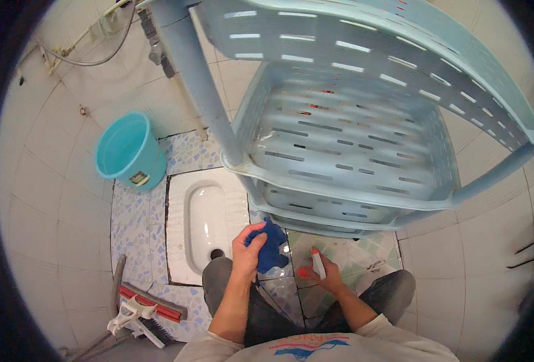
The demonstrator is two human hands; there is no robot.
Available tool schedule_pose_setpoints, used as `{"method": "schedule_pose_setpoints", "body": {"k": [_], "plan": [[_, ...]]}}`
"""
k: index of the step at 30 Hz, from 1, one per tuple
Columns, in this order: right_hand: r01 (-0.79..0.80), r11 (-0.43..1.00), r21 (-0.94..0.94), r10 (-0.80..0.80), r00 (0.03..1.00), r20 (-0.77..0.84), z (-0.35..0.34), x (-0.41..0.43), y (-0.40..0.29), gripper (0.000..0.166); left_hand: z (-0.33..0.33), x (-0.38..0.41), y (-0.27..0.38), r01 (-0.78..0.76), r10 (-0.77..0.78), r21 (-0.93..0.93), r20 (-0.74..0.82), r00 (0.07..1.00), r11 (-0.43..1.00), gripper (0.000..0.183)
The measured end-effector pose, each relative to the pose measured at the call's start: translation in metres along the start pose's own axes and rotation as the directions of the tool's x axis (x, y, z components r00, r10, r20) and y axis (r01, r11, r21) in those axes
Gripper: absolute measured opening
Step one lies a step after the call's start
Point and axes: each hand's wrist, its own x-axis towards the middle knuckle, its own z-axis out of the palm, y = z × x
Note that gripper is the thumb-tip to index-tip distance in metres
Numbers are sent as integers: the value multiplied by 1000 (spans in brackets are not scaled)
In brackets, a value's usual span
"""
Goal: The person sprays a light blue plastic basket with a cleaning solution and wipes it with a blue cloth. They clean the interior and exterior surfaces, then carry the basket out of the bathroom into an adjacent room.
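Observation:
My left hand (247,254) grips a crumpled dark blue cloth (273,251), which hangs between the squat toilet and a plastic rack. In my right hand (331,275) is what looks like a spray bottle (319,266), with a white head and orange-red parts. Its lower body is hidden by the hand. Just beyond both hands stands a light blue plastic tiered rack (353,178) with slotted baskets. The white ceramic squat toilet (176,226) is set in the floor to the left of my left hand.
A turquoise bucket (156,158) stands at the far left by the tiled wall (36,181). At lower left are a red-and-grey floor squeegee (158,307) and a black-bristled brush (156,330). A grey hose (108,59) hangs above. Patterned tiles (131,208) cover the floor.

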Motion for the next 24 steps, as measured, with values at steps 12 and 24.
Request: {"method": "schedule_pose_setpoints", "body": {"k": [12,24], "plan": [[70,882,-467,179,866,468,-43,-4,-19,83,7,-14,22,-67,66,17,69,995,998,30],[156,944,292,-171,985,28,-71,31,-179,33,45,-51,58,-119,171,-251,199,965,961,22]]}}
